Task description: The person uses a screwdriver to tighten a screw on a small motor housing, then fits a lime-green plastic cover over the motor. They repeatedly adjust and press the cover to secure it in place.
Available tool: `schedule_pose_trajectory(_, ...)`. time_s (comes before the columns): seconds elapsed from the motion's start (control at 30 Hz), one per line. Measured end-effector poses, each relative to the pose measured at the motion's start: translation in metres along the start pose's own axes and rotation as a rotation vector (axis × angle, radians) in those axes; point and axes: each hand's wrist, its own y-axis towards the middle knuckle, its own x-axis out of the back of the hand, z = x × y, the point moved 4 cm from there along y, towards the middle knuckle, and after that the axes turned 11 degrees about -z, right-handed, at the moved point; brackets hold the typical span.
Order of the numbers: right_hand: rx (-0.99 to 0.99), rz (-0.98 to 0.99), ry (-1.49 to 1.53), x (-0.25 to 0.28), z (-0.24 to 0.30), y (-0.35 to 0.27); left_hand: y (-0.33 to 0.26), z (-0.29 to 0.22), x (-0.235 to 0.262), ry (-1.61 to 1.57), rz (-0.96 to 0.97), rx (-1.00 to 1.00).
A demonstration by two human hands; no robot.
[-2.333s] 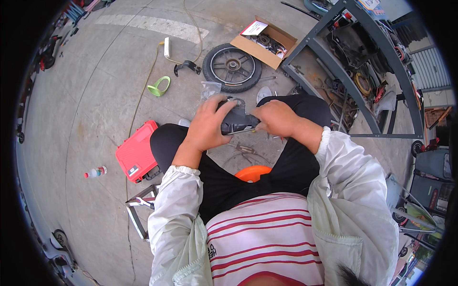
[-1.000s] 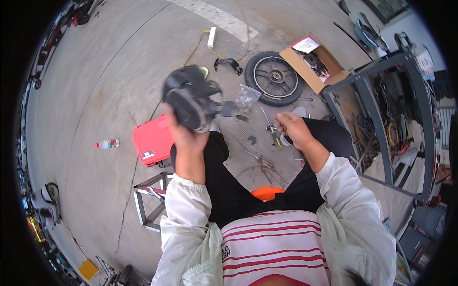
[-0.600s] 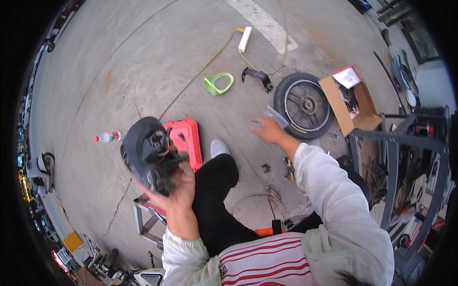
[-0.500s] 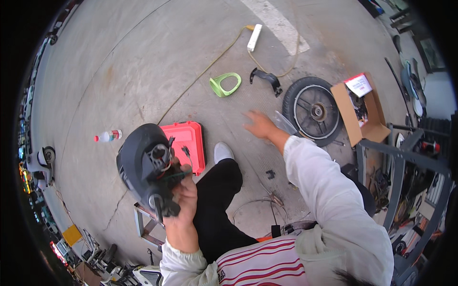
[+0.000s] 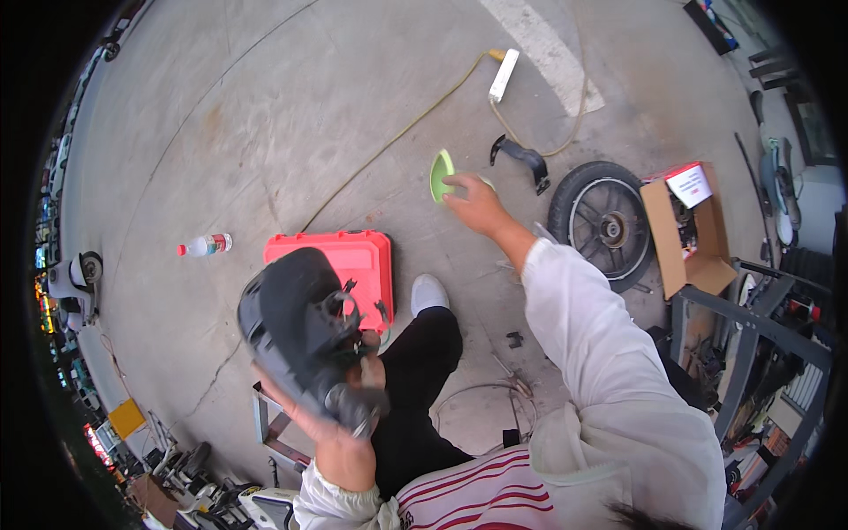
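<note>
My left hand (image 5: 320, 427) holds up a black plastic housing (image 5: 296, 309), apparently a scooter headlight or dashboard unit, with loose wires and connectors on its right side. The housing is a little blurred and hides most of my fingers. Ahead, my right arm is stretched out over the floor. The fingers of my right hand (image 5: 477, 205) are closed on a light green plastic ring (image 5: 439, 177), which looks tilted; the hand covers much of its right part. Below the housing lies a red tool case (image 5: 367, 256), partly covered by it.
A black curved bracket (image 5: 523, 162), a spoked wheel with tyre (image 5: 579, 199) and an open cardboard box (image 5: 661, 230) are to the right. A white power strip (image 5: 504, 76) with a yellow cable lies farther off. A bottle (image 5: 208, 246) is at left, a metal frame (image 5: 751, 314) at right.
My right hand has reached forward and left and closed on the green ring, which has tilted. The black housing in my left hand has turned and come lower. The view has shifted slightly.
</note>
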Motion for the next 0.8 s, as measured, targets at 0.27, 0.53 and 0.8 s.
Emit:
schedule_pose_trajectory(0.27,-0.297,-0.314,0.623,0.232,0.147,-0.146,-0.023,0.028,-0.019,0.031,0.302,-0.03)
schedule_pose_trajectory(0.53,-0.383,-0.018,1.108,0.33,0.297,-0.281,-0.053,0.107,-0.027,0.443,0.531,-0.063)
schedule_pose_trajectory(0.8,-0.464,-0.225,1.241,0.303,0.278,-0.296,-0.128,0.183,-0.003,0.559,0.66,0.366)
